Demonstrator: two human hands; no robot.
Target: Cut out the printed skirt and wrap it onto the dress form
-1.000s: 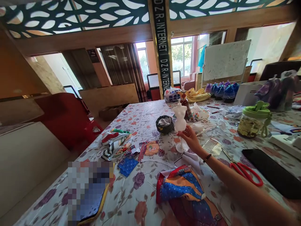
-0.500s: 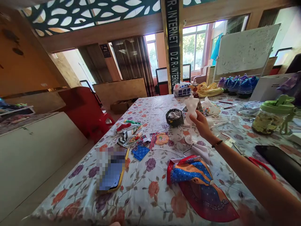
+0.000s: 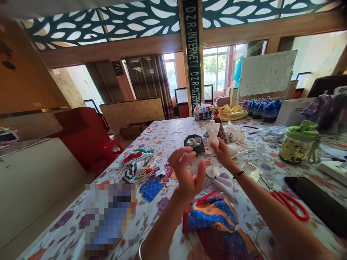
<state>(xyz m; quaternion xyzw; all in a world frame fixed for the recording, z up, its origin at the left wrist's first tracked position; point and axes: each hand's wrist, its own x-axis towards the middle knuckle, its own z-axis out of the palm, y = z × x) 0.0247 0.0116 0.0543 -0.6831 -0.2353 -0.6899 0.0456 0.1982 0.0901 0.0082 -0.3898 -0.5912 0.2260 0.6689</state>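
Note:
My right hand (image 3: 222, 153) grips a small white mannequin (image 3: 213, 130) at its lower torso. The mannequin stands upright on a thin stem with a round base on the table. My left hand (image 3: 186, 172) is raised over the table, left of the mannequin, with fingers apart and nothing in it. Below my hands lies a red, blue and orange printed fabric piece (image 3: 214, 213), partly hidden by my left forearm. A white cloth (image 3: 223, 187) lies between that piece and the mannequin's base. Behind my left hand is a dark woven basket (image 3: 199, 147) with pale cloth inside.
Fabric scraps (image 3: 139, 166) and a blue dotted patch (image 3: 151, 189) lie at left, near a blurred-out phone (image 3: 111, 220). Red-handled scissors (image 3: 290, 204), a black case (image 3: 317, 202) and a green-lidded jar (image 3: 298, 144) are at right. Blue-purple dressed figures (image 3: 262, 107) stand farther back.
My left hand has come up from the bottom edge to beside the mannequin. My right hand keeps its hold on the mannequin. The whole view has shifted slightly.

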